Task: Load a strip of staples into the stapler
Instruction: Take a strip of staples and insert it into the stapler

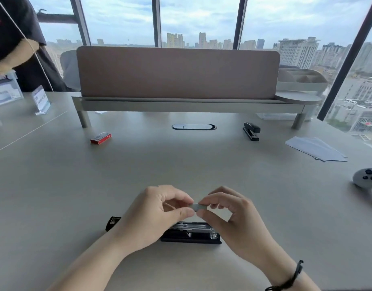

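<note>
A black stapler (191, 233) lies opened flat on the grey desk near me, its metal staple channel facing up and its lid end (113, 222) stretched out to the left. Above it, my left hand (157, 215) and my right hand (231, 213) pinch a short silver strip of staples (199, 206) between thumbs and forefingers, one hand at each end. The strip hangs a little above the channel, apart from it. My hands hide the stapler's middle.
A red staple box (100, 138) lies far left. A second black stapler (251, 131) stands far right, with white paper sheets (316, 149) and a grey controller (366, 177) at the right edge. A desk divider shelf (181, 101) spans the back. A person stands at far left.
</note>
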{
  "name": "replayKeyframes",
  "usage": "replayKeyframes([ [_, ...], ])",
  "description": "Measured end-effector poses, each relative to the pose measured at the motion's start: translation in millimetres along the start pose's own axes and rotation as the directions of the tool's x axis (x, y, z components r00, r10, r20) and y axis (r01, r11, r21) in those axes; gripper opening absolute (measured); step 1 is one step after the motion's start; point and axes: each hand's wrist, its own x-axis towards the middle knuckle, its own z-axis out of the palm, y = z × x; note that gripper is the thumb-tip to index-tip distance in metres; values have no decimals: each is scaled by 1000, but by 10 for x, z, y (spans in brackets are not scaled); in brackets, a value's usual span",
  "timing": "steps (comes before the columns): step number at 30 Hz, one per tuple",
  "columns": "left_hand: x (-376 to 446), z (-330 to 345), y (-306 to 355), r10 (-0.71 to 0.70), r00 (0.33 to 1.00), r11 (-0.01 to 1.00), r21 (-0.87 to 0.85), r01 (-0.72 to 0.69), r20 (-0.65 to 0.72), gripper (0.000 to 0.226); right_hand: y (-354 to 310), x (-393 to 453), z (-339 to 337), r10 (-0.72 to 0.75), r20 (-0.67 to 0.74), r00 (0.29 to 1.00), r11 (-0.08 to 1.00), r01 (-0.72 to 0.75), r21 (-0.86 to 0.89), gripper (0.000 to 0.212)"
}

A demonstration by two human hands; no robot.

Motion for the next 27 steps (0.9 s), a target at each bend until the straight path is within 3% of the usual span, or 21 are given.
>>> replayKeyframes([
  [3, -46, -25, -55, 68, 996, 964, 254, -82, 64, 11, 54, -50, 34, 4, 76, 997, 999, 0, -49, 5],
  [6, -69, -24, -99, 59, 990, 928, 358, -102, 129, 11, 84, -83, 76, 9, 104, 995, 998, -2, -64, 16],
  [15, -64, 8, -145, 67, 980, 946, 301, -122, 185, 6, 117, -116, 87, 38, 138, 990, 998, -31, -49, 16],
  [27, -97, 16, -203, 125, 979, 939, 299, -169, 161, 8, 155, -135, 101, 92, 147, 985, 995, -86, -46, 23],
])
